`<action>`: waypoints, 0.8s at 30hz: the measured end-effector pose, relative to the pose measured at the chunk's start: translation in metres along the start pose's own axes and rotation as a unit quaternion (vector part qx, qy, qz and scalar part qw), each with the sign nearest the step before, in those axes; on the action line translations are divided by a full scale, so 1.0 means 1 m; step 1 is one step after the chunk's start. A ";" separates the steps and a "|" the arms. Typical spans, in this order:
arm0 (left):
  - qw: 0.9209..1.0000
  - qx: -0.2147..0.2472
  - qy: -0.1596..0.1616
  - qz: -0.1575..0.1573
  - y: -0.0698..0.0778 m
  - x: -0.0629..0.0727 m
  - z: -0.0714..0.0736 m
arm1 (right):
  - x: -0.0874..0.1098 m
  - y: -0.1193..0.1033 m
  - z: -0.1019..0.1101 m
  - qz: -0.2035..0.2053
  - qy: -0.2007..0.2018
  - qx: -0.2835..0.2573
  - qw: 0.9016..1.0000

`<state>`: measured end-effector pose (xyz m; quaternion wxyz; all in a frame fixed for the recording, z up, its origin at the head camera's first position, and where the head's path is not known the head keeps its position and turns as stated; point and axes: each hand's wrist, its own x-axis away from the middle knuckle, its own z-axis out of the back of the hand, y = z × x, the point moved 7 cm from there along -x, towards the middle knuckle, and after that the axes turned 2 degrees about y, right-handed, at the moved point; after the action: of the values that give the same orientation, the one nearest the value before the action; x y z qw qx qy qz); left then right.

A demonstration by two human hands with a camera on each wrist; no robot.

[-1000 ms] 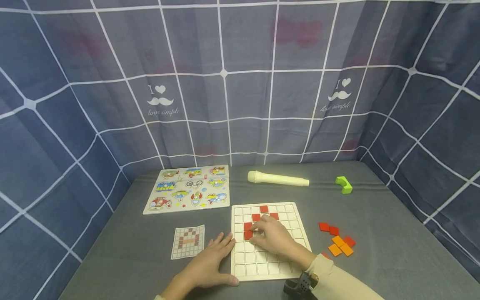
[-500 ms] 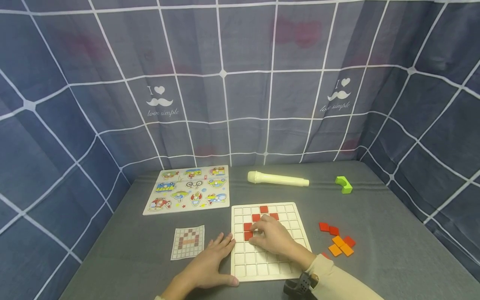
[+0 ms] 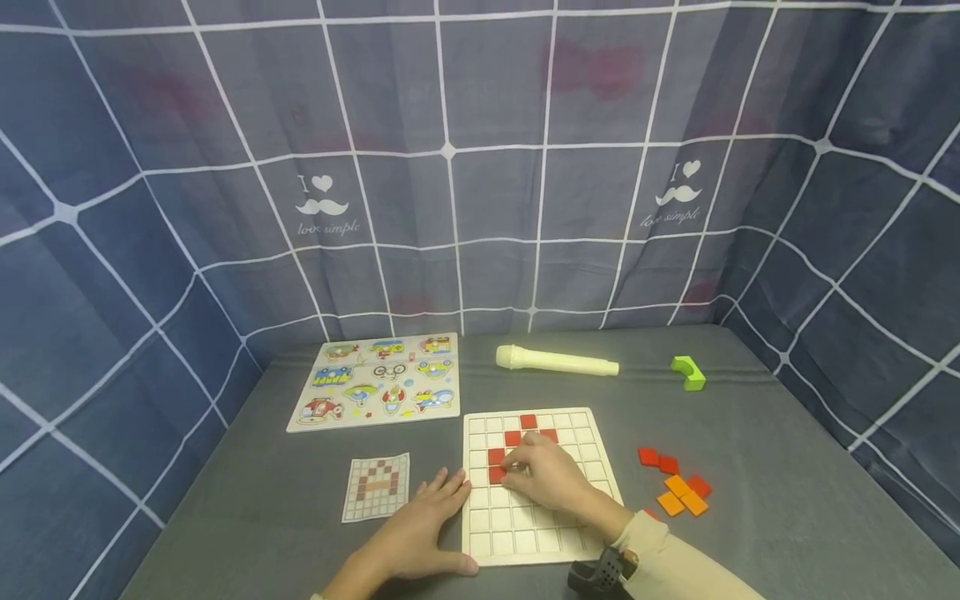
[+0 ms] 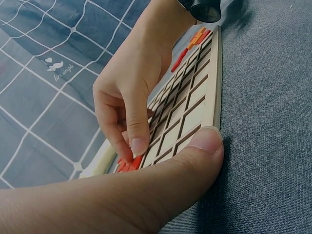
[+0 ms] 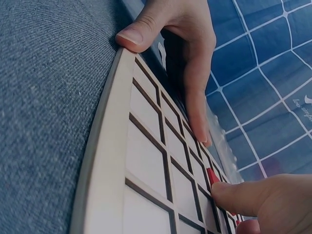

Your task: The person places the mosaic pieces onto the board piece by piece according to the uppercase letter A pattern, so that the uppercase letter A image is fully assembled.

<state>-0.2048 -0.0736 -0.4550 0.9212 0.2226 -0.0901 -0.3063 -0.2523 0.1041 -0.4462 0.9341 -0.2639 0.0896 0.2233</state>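
A cream grid board [image 3: 513, 542] lies on the grey cloth, with several red tiles [image 3: 528, 422] in its upper squares. My right hand [image 3: 551, 475] reaches over the board, its fingers curled and its thumb and index at a red tile [image 3: 496, 476] in the left part of the grid. The right wrist view shows the thumb against a red tile [image 5: 212, 176]; the palm hides some squares. My left hand [image 3: 420, 525] is spread flat along the board's left edge, fingertips touching it and thumb [image 4: 207, 141] at the near corner.
Left of the board is a small pattern card [image 3: 377, 487]; behind it, a vehicle puzzle board [image 3: 375, 379]. A cream toy microphone [image 3: 557, 361] and a green arch block [image 3: 688, 372] lie farther back. Loose orange tiles [image 3: 677, 485] and red tiles [image 3: 648, 456] lie at right.
Both hands stay in place, as do the board and tiles. The whole head view has shifted very slightly.
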 end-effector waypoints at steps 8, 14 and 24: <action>1.000 -0.006 0.008 -0.006 0.001 0.001 0.000 | 0.001 0.003 0.004 -0.004 0.009 -0.002 1.000; 1.000 0.001 0.006 -0.004 0.001 0.001 0.000 | 0.007 0.027 0.029 -0.019 0.039 -0.018 0.999; 1.000 -0.005 0.011 -0.007 0.004 0.001 0.001 | 0.044 0.105 0.101 -0.111 0.087 0.001 0.990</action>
<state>-0.2022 -0.0721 -0.4528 0.9209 0.2221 -0.0770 -0.3110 -0.2570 0.2545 -0.4215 0.9419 -0.2897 0.1410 0.0948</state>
